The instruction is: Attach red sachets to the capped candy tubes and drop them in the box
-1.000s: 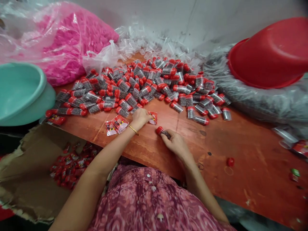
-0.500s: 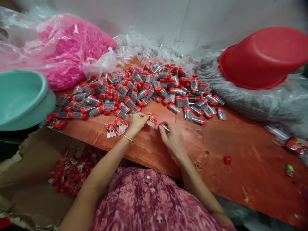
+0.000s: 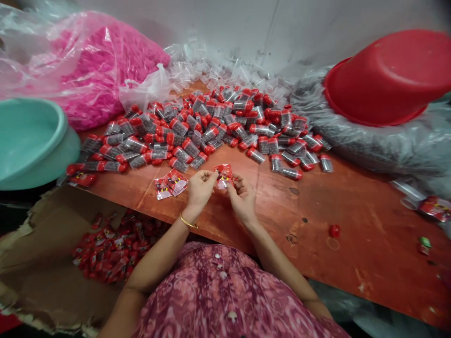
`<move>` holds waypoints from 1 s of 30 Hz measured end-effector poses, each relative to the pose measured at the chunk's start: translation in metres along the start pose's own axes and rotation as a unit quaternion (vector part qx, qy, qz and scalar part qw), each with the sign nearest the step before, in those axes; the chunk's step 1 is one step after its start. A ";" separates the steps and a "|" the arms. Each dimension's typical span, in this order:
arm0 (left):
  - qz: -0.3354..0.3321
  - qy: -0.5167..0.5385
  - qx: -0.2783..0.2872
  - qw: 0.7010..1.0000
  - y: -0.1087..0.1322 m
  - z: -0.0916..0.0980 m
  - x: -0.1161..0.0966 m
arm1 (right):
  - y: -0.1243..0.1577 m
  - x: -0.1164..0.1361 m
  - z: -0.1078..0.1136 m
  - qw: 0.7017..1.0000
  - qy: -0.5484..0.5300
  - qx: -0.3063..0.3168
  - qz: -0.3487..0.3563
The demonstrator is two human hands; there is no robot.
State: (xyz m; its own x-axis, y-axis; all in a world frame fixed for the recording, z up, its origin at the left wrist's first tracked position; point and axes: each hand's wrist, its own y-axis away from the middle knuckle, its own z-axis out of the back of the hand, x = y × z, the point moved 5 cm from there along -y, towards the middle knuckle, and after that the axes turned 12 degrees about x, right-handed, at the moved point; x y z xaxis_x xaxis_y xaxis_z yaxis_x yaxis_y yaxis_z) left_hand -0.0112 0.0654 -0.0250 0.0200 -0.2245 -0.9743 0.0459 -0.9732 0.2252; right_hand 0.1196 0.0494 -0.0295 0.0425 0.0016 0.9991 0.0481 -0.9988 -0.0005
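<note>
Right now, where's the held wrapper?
Head view, centre: the wrapper is between left hand and right hand, right of the loose wrappers, in front of the tube pile.

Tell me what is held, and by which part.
The red printed packet: the left hand pinches its left edge, the right hand its right side. Whether it contains anything cannot be told.

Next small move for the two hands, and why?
I'd probably ease the red printed wrapper open: the left hand pinches its left edge, the right hand's thumb and fingers are at its right side, and it looks fairly flat. Whether the right palm hides anything, I can't tell.
</note>
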 end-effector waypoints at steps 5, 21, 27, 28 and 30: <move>0.044 0.063 0.056 0.995 0.007 -0.004 0.003 | 0.002 -0.002 0.004 0.999 0.051 0.012 0.012; 0.087 0.199 0.034 0.976 0.023 0.002 0.017 | 0.009 0.022 -0.009 0.898 0.391 0.010 0.201; 0.173 0.253 0.051 0.950 0.029 0.008 0.026 | 0.013 0.018 -0.015 0.874 0.434 0.020 0.219; 0.184 0.254 0.053 0.948 0.029 0.008 0.026 | 0.013 0.019 -0.015 0.872 0.436 0.028 0.223; 0.196 0.259 0.058 0.944 0.029 0.010 0.025 | 0.014 0.021 -0.012 0.868 0.436 0.055 0.231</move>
State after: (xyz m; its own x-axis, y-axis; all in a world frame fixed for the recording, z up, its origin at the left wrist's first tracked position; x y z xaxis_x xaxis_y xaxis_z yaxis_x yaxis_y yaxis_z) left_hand -0.0194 0.0314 -0.0434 0.4999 -0.5432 -0.6745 -0.1749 -0.8261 0.5357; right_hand 0.1090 0.0349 -0.0084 -0.6863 -0.4823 0.5444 0.3236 -0.8728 -0.3654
